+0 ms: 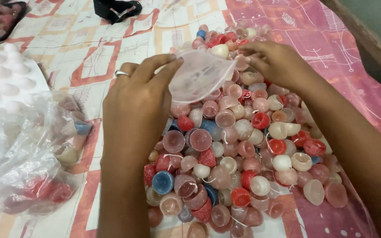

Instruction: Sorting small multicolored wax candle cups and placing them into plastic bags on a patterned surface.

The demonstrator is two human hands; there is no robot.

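Item: small clear plastic pouch (200, 76), held above the heap at about 12 o'clock of the pile's centre, mouth opened between your two hands.

Left hand (138, 102): thumb and forefinger pinch the pouch's near lip at its 9 o'clock edge; a ring (122, 73) sits on one finger. The other fingers curl loosely.

Right hand (275, 61): fingertips grip the opposite lip at 3 o'clock, pulling it wide. Whether anything else sits in that palm cannot be told.

Handling of pouch: thin film, very light, limp, likely slippery; it will collapse if either lip is let go. Best held at the two rim edges, as you hold it now, not by the body.

Beneath: pile of small dome-shaped candles (243, 150), pink, red, white, some blue, many with a thin wick. They look waxy, light each, apt to roll, and may chip or dent if squeezed hard.

At 9 o'clock of the pile: larger crumpled clear bag (31, 163) already holding similar pieces. Beyond it, at 10 o'clock: white moulded tray (1, 83) with round bumps. At 12 o'clock, far edge: a dark object (116, 9), unclear. Under all: patterned cloth (111, 48) in pink, orange and cream.
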